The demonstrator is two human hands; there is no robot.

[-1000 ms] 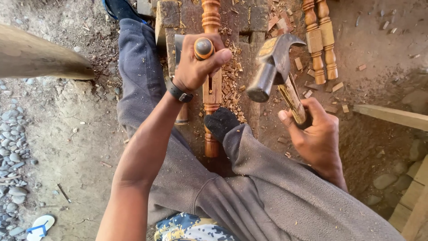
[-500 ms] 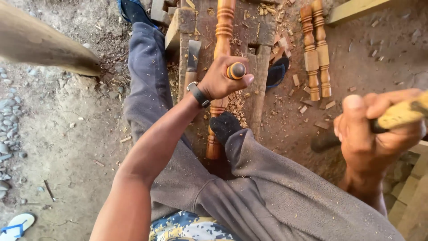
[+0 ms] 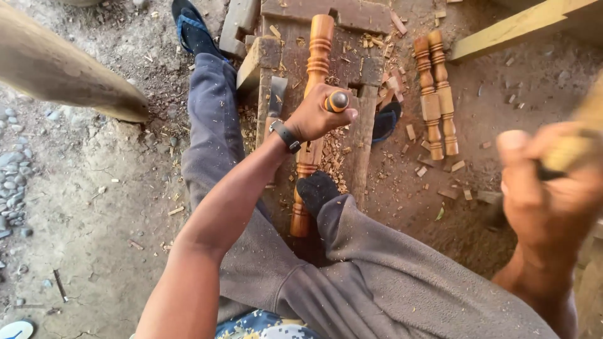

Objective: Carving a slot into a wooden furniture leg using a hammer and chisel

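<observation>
The left hand (image 3: 317, 116) is closed around a chisel, its orange handle with a dark round butt (image 3: 337, 101) sticking up out of the fist; a dark watch (image 3: 286, 135) sits on that wrist. The chisel stands over a turned wooden spindle (image 3: 312, 94), which lies lengthwise, near to far, on a rough wooden block frame (image 3: 358, 69) set on the dirt floor (image 3: 113, 207). Wood chips (image 3: 330, 160) are piled beside the spindle, just right of the hand. A dark-socked foot (image 3: 317, 188) rests against the spindle's near part, and the person's grey trouser legs (image 3: 377, 276) flank the frame. The right hand (image 3: 546, 188) is raised at the right edge, blurred, gripping a yellowish handle (image 3: 575, 147); the tool's head cannot be made out. Farther right of the frame, two more turned spindles (image 3: 434, 94) lie side by side, touching, on the floor. A pale timber plank (image 3: 521, 28) runs across the far right corner, and a thick round pole (image 3: 56, 69) crosses the far left.
</observation>
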